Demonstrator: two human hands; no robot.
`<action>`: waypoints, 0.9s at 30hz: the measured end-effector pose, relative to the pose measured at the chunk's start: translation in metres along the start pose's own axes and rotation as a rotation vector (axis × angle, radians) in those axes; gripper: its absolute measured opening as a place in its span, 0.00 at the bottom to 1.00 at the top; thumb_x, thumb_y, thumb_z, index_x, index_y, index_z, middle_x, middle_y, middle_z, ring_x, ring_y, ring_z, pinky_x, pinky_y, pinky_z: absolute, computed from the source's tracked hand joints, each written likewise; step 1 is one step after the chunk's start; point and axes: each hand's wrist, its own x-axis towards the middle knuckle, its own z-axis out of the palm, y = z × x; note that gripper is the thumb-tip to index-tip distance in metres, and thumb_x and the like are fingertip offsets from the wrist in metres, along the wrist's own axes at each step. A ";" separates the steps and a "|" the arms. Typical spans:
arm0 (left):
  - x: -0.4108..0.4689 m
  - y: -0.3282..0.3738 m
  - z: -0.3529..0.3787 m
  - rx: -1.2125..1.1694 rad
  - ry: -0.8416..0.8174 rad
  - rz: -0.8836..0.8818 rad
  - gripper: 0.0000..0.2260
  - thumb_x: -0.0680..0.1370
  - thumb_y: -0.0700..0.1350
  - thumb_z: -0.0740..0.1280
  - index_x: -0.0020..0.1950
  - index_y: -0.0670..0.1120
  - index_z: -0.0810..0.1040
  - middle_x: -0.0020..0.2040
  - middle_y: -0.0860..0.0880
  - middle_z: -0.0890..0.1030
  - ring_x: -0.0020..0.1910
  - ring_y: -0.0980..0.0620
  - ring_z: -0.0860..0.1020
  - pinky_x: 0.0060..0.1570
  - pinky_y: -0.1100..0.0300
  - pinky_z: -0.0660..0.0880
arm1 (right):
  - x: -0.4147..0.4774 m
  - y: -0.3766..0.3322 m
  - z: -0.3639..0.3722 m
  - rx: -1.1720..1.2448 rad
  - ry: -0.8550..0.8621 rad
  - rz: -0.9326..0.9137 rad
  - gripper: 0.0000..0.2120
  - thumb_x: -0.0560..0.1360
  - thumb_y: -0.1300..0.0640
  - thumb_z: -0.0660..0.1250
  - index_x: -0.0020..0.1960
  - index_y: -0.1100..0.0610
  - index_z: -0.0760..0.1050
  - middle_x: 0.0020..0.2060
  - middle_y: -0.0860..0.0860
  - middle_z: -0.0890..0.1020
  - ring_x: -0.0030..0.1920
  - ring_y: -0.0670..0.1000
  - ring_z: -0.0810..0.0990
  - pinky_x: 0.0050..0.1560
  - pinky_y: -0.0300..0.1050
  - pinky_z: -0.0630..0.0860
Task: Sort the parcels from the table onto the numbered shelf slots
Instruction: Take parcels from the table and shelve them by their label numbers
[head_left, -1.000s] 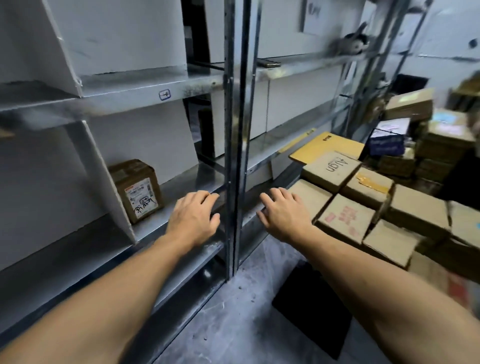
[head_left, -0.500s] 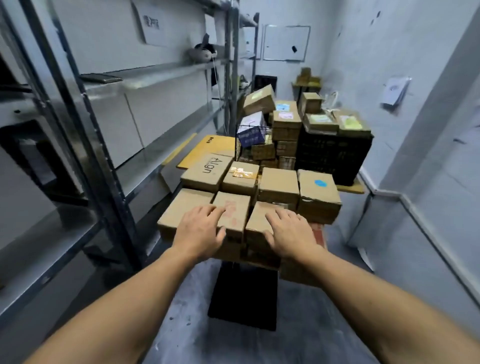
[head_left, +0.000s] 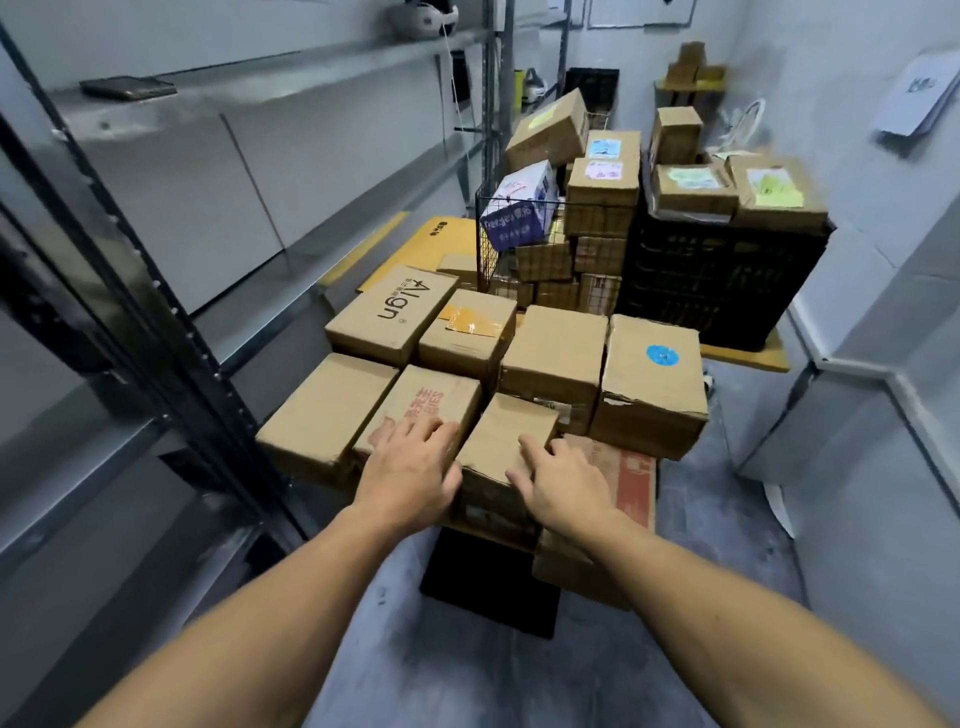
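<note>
Several brown cardboard parcels are packed together on a small table with a black base (head_left: 488, 587). My two hands flank a small plain parcel (head_left: 506, 434) at the front middle. My left hand (head_left: 410, 475) lies with spread fingers on its left edge and on the neighbouring red-printed parcel (head_left: 423, 397). My right hand (head_left: 563, 486) rests flat on the plain parcel's right side, fingers apart. The parcel still sits in the stack. Behind stand an "Align" parcel (head_left: 395, 312) and a parcel with a blue sticker (head_left: 657, 374).
A metal shelf unit (head_left: 249, 296) with dark uprights runs along the left, close to the table. Behind the table a wire basket (head_left: 491, 260) and a black crate (head_left: 722, 280) carry more parcels. A white wall closes in on the right; grey floor lies below me.
My view has swung from the shelf to face the parcel table. Both hands left the shelf edge and came down onto the front parcels, closing in around the small plain one.
</note>
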 end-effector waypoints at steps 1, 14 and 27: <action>0.000 0.002 0.004 0.003 0.004 -0.017 0.21 0.75 0.58 0.56 0.66 0.53 0.69 0.61 0.52 0.75 0.59 0.48 0.72 0.67 0.48 0.64 | 0.005 0.000 0.006 0.039 -0.009 0.020 0.24 0.80 0.37 0.56 0.73 0.44 0.61 0.63 0.57 0.73 0.64 0.62 0.70 0.61 0.56 0.71; -0.001 0.013 0.014 -0.113 0.025 -0.149 0.21 0.78 0.57 0.58 0.70 0.53 0.68 0.65 0.52 0.72 0.64 0.51 0.68 0.69 0.53 0.60 | 0.026 -0.013 0.025 0.647 0.058 0.217 0.26 0.79 0.51 0.67 0.76 0.46 0.67 0.69 0.57 0.69 0.69 0.57 0.69 0.70 0.44 0.63; -0.001 0.036 0.028 -0.337 -0.008 -0.191 0.24 0.78 0.60 0.56 0.74 0.57 0.61 0.68 0.55 0.69 0.67 0.55 0.64 0.70 0.53 0.61 | -0.001 0.018 -0.003 0.864 0.091 0.070 0.26 0.80 0.59 0.66 0.76 0.46 0.66 0.74 0.51 0.67 0.74 0.52 0.65 0.76 0.51 0.61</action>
